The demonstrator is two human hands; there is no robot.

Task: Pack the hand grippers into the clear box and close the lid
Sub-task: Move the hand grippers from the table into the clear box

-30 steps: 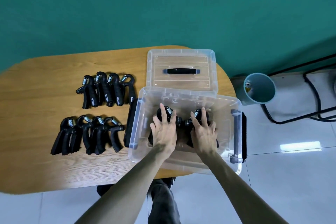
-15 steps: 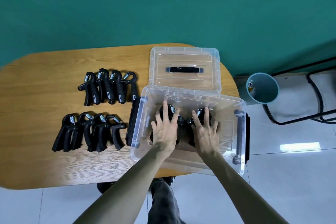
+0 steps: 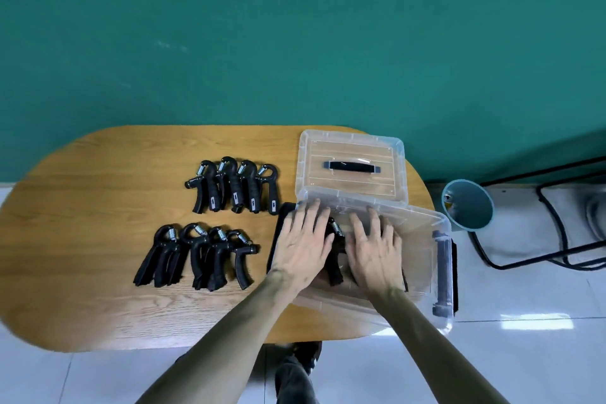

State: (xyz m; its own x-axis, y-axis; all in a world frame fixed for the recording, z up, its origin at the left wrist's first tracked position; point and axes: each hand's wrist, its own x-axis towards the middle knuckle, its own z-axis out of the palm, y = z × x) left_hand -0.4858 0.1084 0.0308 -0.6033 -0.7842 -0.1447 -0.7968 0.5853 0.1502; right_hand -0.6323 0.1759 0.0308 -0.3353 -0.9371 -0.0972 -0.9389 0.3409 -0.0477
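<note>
Inside the clear box (image 3: pixel 423 239), at the right end of the wooden surface (image 3: pixel 82 207), a few black hand grippers (image 3: pixel 336 249) lie on the floor of the box, mostly hidden under the two hands. The left hand (image 3: pixel 303 248) rests flat, fingers spread, over the box's left part and its left rim; the right hand (image 3: pixel 373 249) lies flat beside it, further in. Neither grip is closed round anything: both palms are open and pressed down, though whether a fingertip hooks a handle underneath cannot be told, and the fingertips are blurred.

The step in hand looks like settling the pieces already in the box. To do it well, lay them flat and nested handle against handle, pushed to one side so the free floor at the right takes the rest. Lift the palms straight up, so no spring catches.

Outside the box, on the left, two rows wait: the far row of grippers (image 3: pixel 234 185) and the near row of grippers (image 3: pixel 200 254), four in each as far as can be counted, so most of the packing is not yet done. The lid (image 3: pixel 351 144) lies flat behind the box, touching its far rim, its dark handle up. A blue bin (image 3: pixel 467 207) stands on the floor to the right.
</note>
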